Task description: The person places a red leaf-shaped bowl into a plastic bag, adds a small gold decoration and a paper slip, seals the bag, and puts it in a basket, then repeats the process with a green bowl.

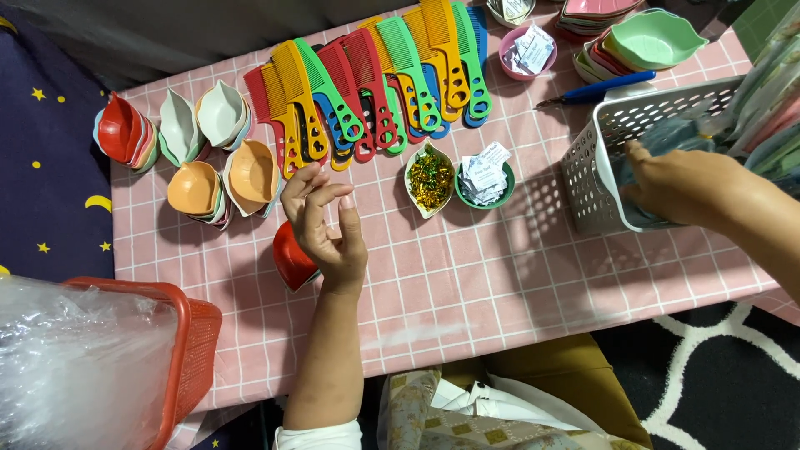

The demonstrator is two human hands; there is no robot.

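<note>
A low table (pixel 467 283) covered with a pink checked cloth stands on a dark star-patterned floor covering. A fan of coloured combs (pixel 375 83) lies along the far side, with stacks of leaf-shaped dishes (pixel 221 179) at far left. A red basket (pixel 187 350) with clear plastic sits at near left.

The left hand (pixel 327 225) hovers palm up above the cloth, fingers loosely curled and apart, holding nothing. A red dish (pixel 292 258) lies directly beneath it, partly hidden.

The right hand (pixel 683 187) reaches into a white perforated basket (pixel 600 158) at the right edge, fingers closed on grey-blue packets (pixel 675 137) inside.
</note>
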